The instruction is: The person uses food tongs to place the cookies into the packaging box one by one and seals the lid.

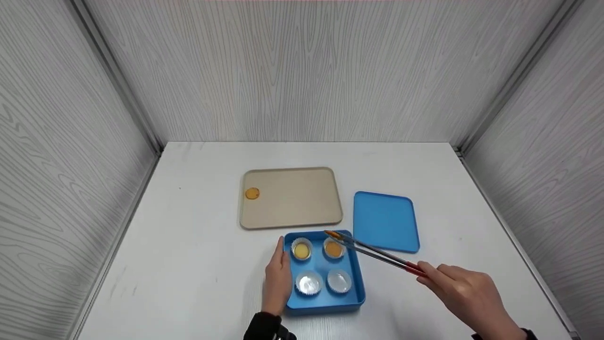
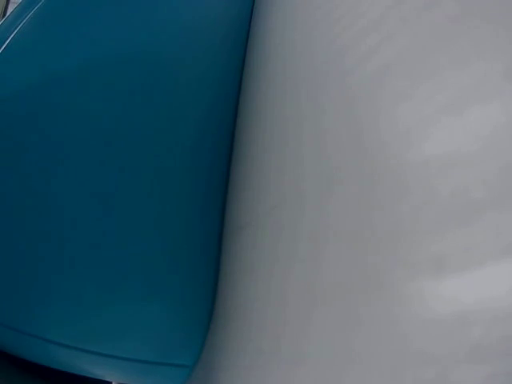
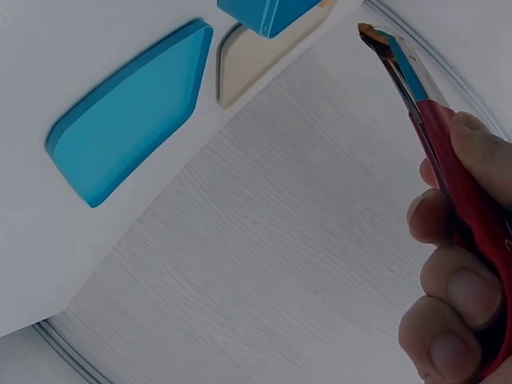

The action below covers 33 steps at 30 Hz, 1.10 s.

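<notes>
My right hand (image 1: pixel 465 295) grips the red handles of metal tongs (image 1: pixel 377 252). Pinched at the tongs' tips is a small orange-brown cookie (image 1: pixel 332 233), held above the far edge of a blue box (image 1: pixel 323 302). In the right wrist view, fingers wrap round the red handles, and the brown cookie (image 3: pixel 374 34) shows at the tips. Along the box's left wall lies my left hand (image 1: pixel 277 281), fingers extended and touching it. Inside the box are several foil cups: the far-left cup (image 1: pixel 294 244) and far-right cup (image 1: pixel 327 245) each hold a round cookie.
Beyond the box lies a beige tray (image 1: pixel 292 198) with one round cookie (image 1: pixel 252 193) near its left edge. A blue lid (image 1: pixel 386 222) rests right of the box. Grey wood-grain panels (image 1: pixel 302 71) enclose the white table (image 1: pixel 198 264) at the back and sides.
</notes>
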Available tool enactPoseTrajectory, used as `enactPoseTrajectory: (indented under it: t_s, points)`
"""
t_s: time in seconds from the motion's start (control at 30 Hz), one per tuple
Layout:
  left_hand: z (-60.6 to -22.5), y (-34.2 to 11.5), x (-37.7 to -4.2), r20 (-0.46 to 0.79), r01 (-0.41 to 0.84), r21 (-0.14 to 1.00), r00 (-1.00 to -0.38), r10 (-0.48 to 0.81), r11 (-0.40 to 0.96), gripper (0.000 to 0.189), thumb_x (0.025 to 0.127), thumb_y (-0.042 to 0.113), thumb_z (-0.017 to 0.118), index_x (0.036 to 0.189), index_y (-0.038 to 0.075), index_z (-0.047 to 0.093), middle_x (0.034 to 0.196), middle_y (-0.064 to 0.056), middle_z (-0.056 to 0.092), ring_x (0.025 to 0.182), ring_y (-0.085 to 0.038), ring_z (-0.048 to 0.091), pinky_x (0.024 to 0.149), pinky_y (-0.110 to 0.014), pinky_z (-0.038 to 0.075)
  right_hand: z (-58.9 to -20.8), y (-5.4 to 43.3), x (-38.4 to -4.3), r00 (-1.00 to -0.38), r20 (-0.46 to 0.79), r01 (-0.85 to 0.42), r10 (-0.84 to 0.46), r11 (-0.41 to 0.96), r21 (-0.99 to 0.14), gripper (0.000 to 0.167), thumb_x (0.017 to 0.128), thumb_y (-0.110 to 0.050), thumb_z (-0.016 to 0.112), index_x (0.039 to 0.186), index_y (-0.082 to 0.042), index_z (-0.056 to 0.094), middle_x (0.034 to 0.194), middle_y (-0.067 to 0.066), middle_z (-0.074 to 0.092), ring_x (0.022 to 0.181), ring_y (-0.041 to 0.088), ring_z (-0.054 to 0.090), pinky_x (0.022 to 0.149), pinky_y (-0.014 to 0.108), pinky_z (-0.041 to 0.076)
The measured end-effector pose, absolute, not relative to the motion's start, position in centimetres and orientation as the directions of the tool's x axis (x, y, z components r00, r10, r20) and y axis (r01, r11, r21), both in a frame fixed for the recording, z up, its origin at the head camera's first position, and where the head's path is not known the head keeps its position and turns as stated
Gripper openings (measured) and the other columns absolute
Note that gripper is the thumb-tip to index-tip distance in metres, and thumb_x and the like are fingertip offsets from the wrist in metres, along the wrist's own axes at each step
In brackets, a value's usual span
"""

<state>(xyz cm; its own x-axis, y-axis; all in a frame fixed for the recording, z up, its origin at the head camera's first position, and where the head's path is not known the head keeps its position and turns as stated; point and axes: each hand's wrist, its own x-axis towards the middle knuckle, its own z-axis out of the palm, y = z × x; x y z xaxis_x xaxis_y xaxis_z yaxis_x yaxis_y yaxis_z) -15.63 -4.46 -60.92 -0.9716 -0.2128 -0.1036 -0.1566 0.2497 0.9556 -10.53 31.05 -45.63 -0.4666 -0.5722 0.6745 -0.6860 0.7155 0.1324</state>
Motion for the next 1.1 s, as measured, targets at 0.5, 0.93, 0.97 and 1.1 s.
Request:
enactPoseTrajectory:
  t_s: [0.5,0.93,0.97,1.1]
  points:
    - [-61.1,-4.6,-15.7,-0.091,-0.136,0.966,-0.975,-0.204,0.221,0.05,0.113,0.022,0.036,0.162,0.013,0.031,0.164,-0.008,0.036,0.152,-0.029,0.03,0.123,-0.052,0.027,-43.7,31.0,-9.2,-0.482,0.571,-0.729,-0.665,0.665,0.16,0.051,0.11,-0.046,0.04,0.096,-0.016,0.077,0.06,-0.015,0.05,0.047,-0.004,0.031,0.041,0.008,0.023]
    - [-60.8,-4.6,-15.6,-0.104,-0.157,0.956,-0.971,-0.214,0.248,0.051,0.113,0.025,0.036,0.162,0.016,0.031,0.164,-0.006,0.036,0.151,-0.027,0.032,0.122,-0.051,0.029,-42.7,30.1,-8.9,-0.473,0.518,-0.747,-0.712,0.636,0.192,0.057,0.112,-0.046,0.034,0.091,-0.013,0.076,0.057,-0.014,0.04,0.047,-0.003,0.025,0.041,0.009,0.017]
    - [-60.8,-4.6,-15.6,-0.107,-0.16,0.956,-0.971,-0.214,0.247,0.051,0.113,0.025,0.037,0.162,0.016,0.031,0.164,-0.007,0.036,0.151,-0.028,0.032,0.122,-0.051,0.029,-42.7,30.1,-8.9,-0.49,0.5,-0.745,-0.714,0.641,0.186,0.059,0.112,-0.046,0.033,0.091,-0.013,0.077,0.057,-0.014,0.041,0.047,-0.003,0.025,0.041,0.009,0.017]
    - [-60.8,-4.5,-15.7,-0.114,-0.164,0.957,-0.971,-0.21,0.238,0.051,0.113,0.024,0.036,0.162,0.015,0.031,0.164,-0.007,0.036,0.152,-0.028,0.031,0.122,-0.051,0.028,-42.8,29.8,-8.9,-0.529,0.432,-0.744,-0.73,0.644,0.177,0.065,0.112,-0.047,0.026,0.094,-0.013,0.078,0.058,-0.013,0.044,0.048,-0.004,0.027,0.041,0.009,0.021]
